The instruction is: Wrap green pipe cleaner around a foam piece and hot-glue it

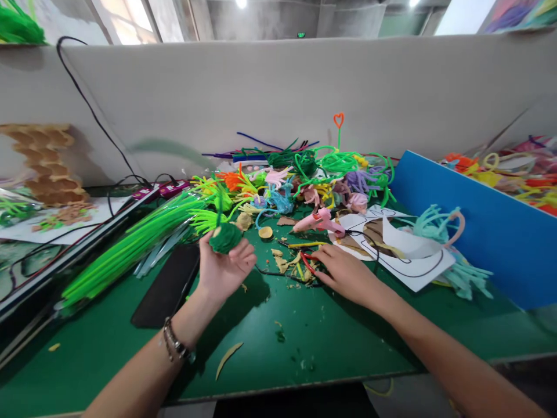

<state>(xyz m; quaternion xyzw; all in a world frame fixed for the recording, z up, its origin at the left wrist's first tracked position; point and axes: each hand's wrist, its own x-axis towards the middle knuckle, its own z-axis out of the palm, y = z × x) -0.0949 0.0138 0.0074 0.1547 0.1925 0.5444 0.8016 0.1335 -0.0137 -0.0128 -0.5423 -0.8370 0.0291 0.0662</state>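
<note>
My left hand (226, 270) is raised over the table, its fingers curled around a dark green wound ball (225, 238) with a green stem standing up from it. Low on the table, my right hand (337, 267) has its thumb and fingers at a red-handled tool (307, 262), among tan scraps (282, 264) and a yellow stick (307, 245). Just behind that hand lies a pink glue gun (319, 222). A small round tan piece (265, 233) sits between the two hands.
Bright green pipe cleaners (134, 247) and a black phone (167, 284) lie at the left. Colourful pipe-cleaner pieces (278, 194) are heaped at the back. White paper cutouts (413, 255) and a tall blue board (465, 226) stand to the right.
</note>
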